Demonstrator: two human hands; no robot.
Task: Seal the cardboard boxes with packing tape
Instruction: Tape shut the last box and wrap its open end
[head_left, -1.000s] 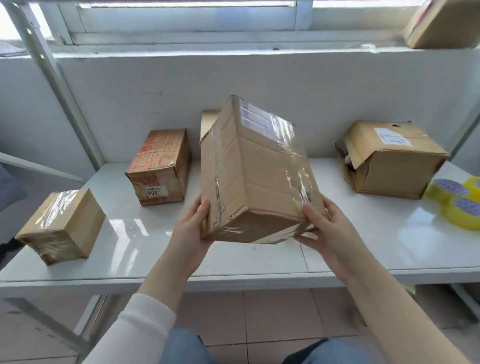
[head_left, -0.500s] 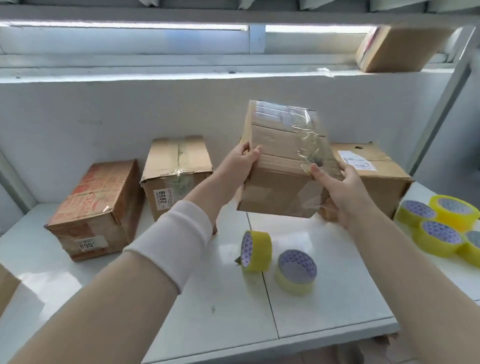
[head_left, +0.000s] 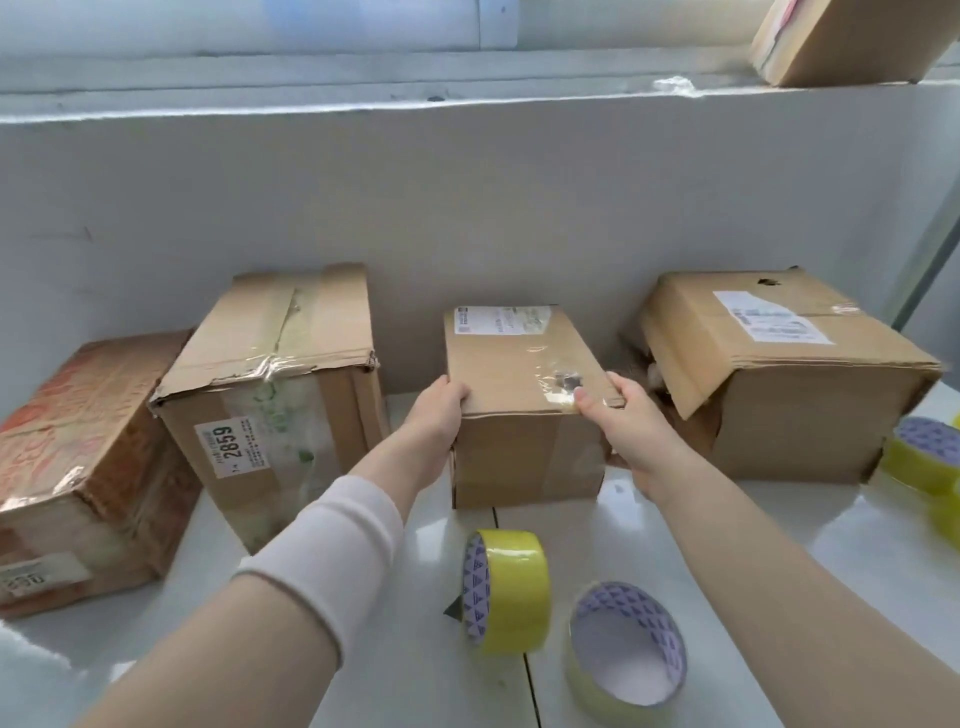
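A small taped cardboard box (head_left: 519, 374) with a white label stands on the white table (head_left: 363, 665) against the back wall. My left hand (head_left: 439, 410) grips its front left top edge. My right hand (head_left: 628, 426) grips its front right corner, thumb on top. Two rolls of yellow packing tape lie in front of it: one on edge (head_left: 511, 592), one flat (head_left: 623, 654).
To the left stand a taped box marked 2859 (head_left: 275, 395) and a red-printed box (head_left: 78, 467). A larger box with a torn flap (head_left: 779, 374) stands to the right, with more tape rolls (head_left: 919, 462) beside it. Another box (head_left: 841, 36) rests on the upper ledge.
Both hands carried the small box from mid-air forward and down; it now stands on the table by the wall between two other boxes. The view moved closer.
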